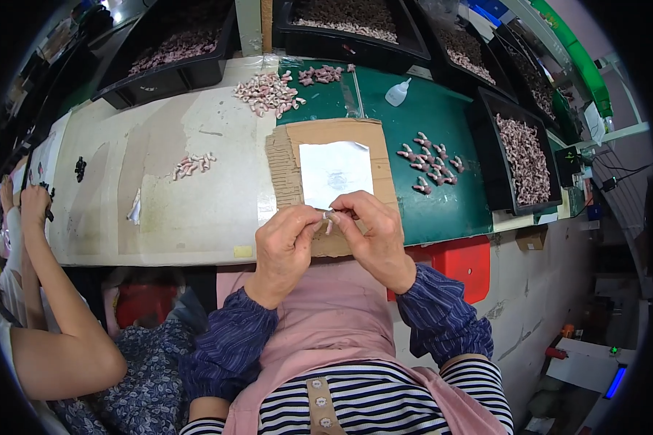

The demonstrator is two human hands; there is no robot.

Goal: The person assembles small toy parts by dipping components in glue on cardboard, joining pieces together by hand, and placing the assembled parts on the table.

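Over the brown cardboard sheet, your left hand and right hand together pinch one small pink plastic piece; assembling seems underway, needing precise fingertip alignment next.

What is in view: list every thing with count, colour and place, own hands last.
small part: one, pinkish, pinched between both hands
cardboard: one, brown, on the table under the hands
paper: one, white, on the cardboard
loose parts: several groups, pinkish, on the green mat and pale tabletop
green mat: one, right half of the table
bottle: one, white, far edge of the mat
bins: several, black, filled with pinkish parts, along the far and right sides
co-worker's arm: bare, at left
left hand: on the part
right hand: on the part
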